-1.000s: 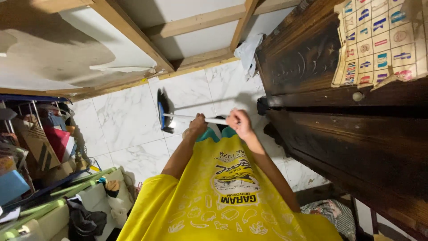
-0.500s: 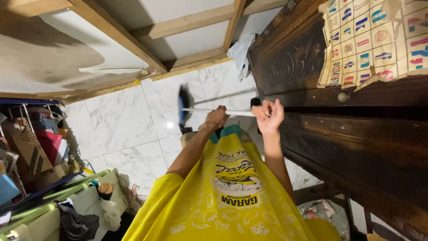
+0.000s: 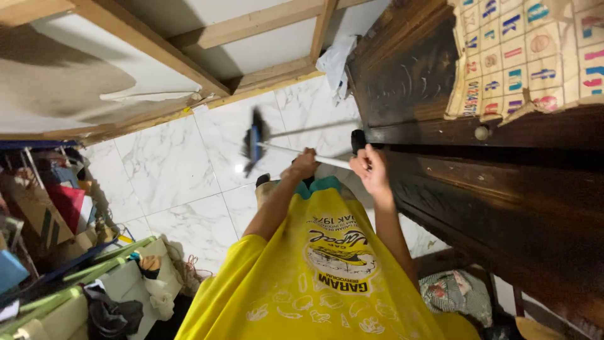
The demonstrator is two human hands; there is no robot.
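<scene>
Both hands on broom handle (image 3: 314, 156), left hand (image 3: 303, 165) fingers wrapped mid-shaft, right hand (image 3: 370, 171) closed near the end, broom head (image 3: 254, 140) on white marble floor (image 3: 170, 176), dark cabinet (image 3: 503, 189) right.

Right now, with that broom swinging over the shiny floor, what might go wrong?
The broom head is blurred and its handle end sits close to the dark carved wooden cabinet, so it might knock the wood. Both the left hand and right hand grip the pole. The glossy marble floor looks slippery underfoot.
</scene>
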